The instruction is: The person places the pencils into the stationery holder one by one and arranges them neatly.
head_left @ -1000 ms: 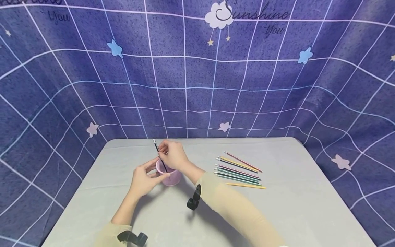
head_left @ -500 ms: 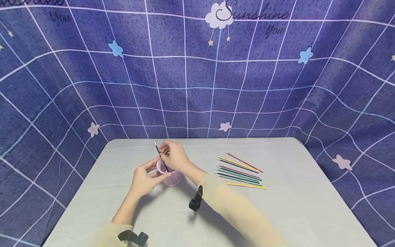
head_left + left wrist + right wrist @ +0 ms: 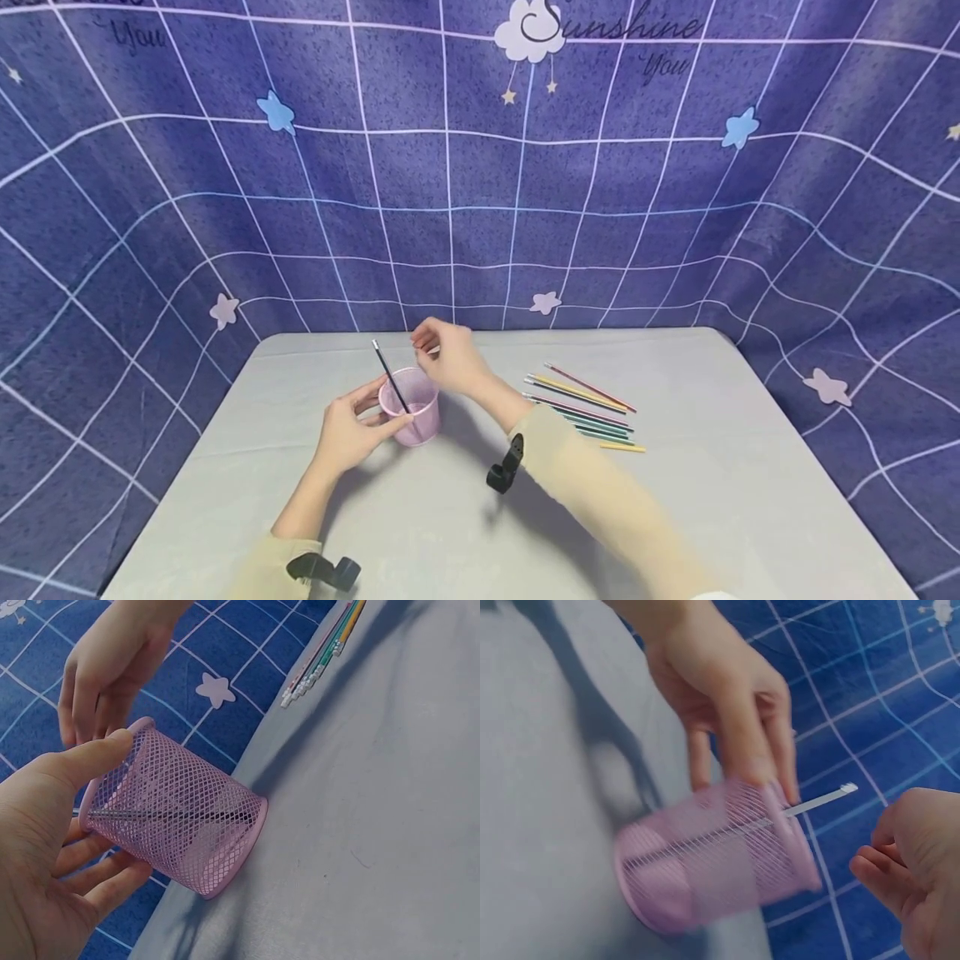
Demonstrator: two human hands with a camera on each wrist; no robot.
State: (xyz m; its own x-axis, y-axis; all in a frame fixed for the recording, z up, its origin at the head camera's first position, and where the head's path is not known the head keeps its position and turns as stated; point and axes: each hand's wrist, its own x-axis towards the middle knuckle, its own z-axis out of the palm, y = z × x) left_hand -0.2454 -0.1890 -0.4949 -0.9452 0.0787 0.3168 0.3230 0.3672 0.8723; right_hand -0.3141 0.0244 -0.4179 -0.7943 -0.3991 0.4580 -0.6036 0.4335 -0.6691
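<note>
A pink mesh pencil cup [image 3: 422,423] stands on the left part of the table. My left hand [image 3: 352,433] holds it by the rim, thumb at the near side and fingers at the far side. One dark pencil [image 3: 387,370] with a white tip at the top leans inside the cup; through the mesh [image 3: 180,817] in the left wrist view it reaches the bottom. To the upper right of the cup, apart from it, hovers my right hand [image 3: 452,358]. Its fingers are loosely bent and hold nothing, as the right wrist view also shows.
Several pencils [image 3: 581,402] in red, yellow, dark and green lie side by side right of the cup, partly behind the right sleeve [image 3: 577,475]. A blue grid-patterned cloth [image 3: 480,183] hangs behind the light grey table [image 3: 420,533].
My right hand has let go of the pencil and moved right and up, away from the cup. The pencil stays leaning inside. My left hand keeps its hold on the cup.
</note>
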